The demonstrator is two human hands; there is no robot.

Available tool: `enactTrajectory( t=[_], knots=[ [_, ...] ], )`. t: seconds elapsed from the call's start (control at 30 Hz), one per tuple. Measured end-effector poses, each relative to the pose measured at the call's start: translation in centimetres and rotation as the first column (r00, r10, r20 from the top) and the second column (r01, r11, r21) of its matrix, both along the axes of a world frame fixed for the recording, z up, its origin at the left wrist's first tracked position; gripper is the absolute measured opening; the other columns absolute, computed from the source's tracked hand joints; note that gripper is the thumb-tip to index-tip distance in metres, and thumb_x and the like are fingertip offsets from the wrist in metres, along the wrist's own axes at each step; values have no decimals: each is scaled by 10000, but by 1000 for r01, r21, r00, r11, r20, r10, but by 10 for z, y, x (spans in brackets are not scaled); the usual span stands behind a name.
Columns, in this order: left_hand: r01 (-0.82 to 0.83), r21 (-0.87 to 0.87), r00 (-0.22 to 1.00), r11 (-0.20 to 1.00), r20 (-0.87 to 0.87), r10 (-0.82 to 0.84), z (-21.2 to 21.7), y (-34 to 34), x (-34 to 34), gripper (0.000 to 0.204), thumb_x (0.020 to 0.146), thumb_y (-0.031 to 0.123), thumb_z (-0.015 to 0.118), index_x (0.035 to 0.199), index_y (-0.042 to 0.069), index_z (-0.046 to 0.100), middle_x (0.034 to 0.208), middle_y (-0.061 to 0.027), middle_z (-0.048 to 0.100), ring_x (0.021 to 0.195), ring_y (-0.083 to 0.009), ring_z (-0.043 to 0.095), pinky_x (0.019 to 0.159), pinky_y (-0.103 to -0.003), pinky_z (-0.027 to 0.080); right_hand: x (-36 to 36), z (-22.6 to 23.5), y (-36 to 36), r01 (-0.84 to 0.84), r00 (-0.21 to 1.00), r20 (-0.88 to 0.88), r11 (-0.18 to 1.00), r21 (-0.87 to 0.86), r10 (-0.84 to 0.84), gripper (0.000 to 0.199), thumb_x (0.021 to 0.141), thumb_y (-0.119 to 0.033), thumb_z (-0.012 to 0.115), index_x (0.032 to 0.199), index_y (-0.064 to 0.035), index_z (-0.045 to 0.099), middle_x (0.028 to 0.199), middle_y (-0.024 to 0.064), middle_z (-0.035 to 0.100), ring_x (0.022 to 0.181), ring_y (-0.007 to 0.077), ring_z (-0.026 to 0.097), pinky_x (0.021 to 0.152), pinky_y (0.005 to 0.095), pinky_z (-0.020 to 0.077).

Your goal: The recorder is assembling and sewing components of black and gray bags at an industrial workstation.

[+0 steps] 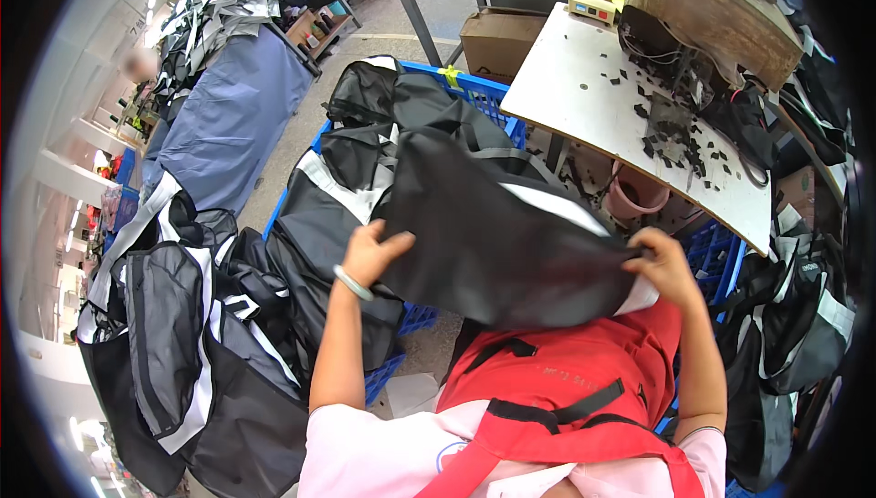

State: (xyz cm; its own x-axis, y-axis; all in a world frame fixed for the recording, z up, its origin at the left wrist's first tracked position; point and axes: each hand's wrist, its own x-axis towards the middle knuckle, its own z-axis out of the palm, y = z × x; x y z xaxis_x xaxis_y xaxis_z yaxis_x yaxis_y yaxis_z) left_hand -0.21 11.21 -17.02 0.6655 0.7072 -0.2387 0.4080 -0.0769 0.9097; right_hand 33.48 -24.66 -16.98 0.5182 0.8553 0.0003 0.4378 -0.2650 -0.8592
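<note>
A black sewn fabric piece (484, 233) with a white strip along one edge is stretched in front of my body, blurred by motion. At its right corner my right hand (662, 265) pinches the cloth between thumb and fingers. My left hand (370, 256), with a pale bangle on the wrist, is at the left edge of the piece; its thumb and fingers are apart and it grips nothing that I can see. Beneath and beyond lie more black and white sewn pieces (338, 169), heaped over a blue plastic crate (484, 92).
A white table (566, 78) at right carries scattered black scraps and a small device (591, 7). A pink bucket (634, 195) stands under it. Black sewn pieces (164, 334) pile up at left, more (785, 334) at right. Blue-grey cloth (233, 115) drapes beyond.
</note>
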Motion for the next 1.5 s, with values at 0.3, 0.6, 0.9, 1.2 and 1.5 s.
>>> enactTrajectory(
  t=[0.3,0.6,0.9,1.2,1.5],
  knots=[
    [802,-142,578,580,427,-695,24,-208,91,265,821,186,713,878,-28,569,737,-153,606,684,-232,607,617,-359,470,64,-35,-130,247,954,242,927,-283,-180,149,705,65,597,845,13,601,824,112,610,868,244,606,793,306,458],
    [955,47,277,294,228,-934,26,-254,114,226,797,157,692,796,-2,532,675,-148,583,643,-334,596,575,-400,452,9,110,-84,372,895,182,907,196,-407,106,893,3,586,975,6,653,891,41,637,839,101,586,787,236,451],
    [967,206,145,149,33,-989,35,-288,132,306,813,234,678,944,0,529,798,-198,633,768,-385,629,679,-444,482,-50,123,25,134,252,828,829,-543,501,395,780,-292,717,1038,1,651,1137,133,637,1062,301,591,869,369,463],
    [301,953,706,-22,-238,-666,109,-183,218,505,736,179,746,1189,40,568,1190,-174,547,1183,-325,490,1010,-424,391,3,85,-38,-8,910,396,960,-279,123,249,861,-144,613,1061,-6,663,853,223,657,839,409,631,760,440,500],
    [663,736,505,137,-305,-807,123,-157,272,169,818,135,599,930,66,706,764,-176,669,752,-371,644,711,-451,508,21,129,-49,-19,887,447,974,-224,120,234,858,-200,674,1028,-40,685,1300,129,551,1200,315,494,937,390,426]
  ],
)
